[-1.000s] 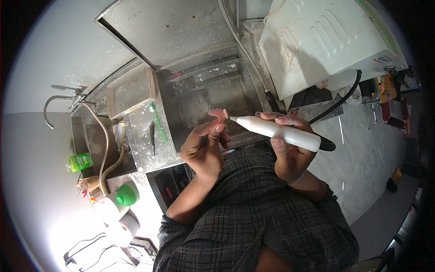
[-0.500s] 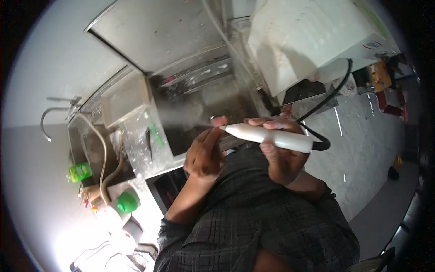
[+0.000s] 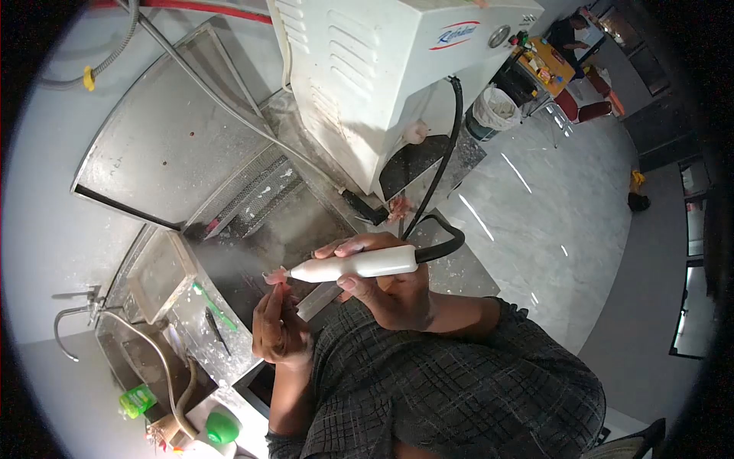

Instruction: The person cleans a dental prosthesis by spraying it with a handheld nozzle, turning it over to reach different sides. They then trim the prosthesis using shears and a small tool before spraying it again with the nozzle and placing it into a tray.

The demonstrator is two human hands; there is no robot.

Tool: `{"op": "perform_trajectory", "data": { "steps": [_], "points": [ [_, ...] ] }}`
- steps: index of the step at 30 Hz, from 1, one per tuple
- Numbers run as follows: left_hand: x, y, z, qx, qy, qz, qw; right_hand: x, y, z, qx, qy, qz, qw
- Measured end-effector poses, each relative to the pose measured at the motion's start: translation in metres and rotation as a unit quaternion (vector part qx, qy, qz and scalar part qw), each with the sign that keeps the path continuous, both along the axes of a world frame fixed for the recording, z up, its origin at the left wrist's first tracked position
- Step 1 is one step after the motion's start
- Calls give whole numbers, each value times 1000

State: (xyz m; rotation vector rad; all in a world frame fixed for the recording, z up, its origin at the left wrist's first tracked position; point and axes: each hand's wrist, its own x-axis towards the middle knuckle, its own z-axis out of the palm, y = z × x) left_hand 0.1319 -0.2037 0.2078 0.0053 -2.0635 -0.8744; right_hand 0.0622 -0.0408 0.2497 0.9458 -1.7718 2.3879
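Note:
My right hand is wrapped around a white pen-shaped spray handpiece, whose tapered nozzle points left. A black hose runs from its back end. Between the fingertips of my left hand is a small pink piece with a bit of wire, like a partial denture, right at the nozzle tip. Pale mist streams away to the left from there. Both hands are over a dusty metal basin with a perforated strip along its back.
A white machine with a gauge stands behind the basin. On the left counter lie a green brush, a dark slim tool and a shallow tray. Beyond is a sink with a tap. Another person sits far right.
The view has swung to the right, bringing the white machine's front and the far person into sight. Both hands keep their holds, with the nozzle still at the pink piece and mist flowing.

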Motion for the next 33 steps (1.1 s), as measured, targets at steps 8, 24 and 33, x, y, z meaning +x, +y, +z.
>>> {"op": "perform_trajectory", "data": {
  "steps": [8,24,33],
  "points": [
    [-20,21,14,-56,-4,-18,998,-5,24,3,-67,-50,-35,996],
    [-51,74,26,-87,-5,-1,996,-26,78,-6,-51,-13,-50,997],
    [-47,79,21,-89,-76,36,993,-34,91,-20,-158,-160,-54,973]
  ]
}}
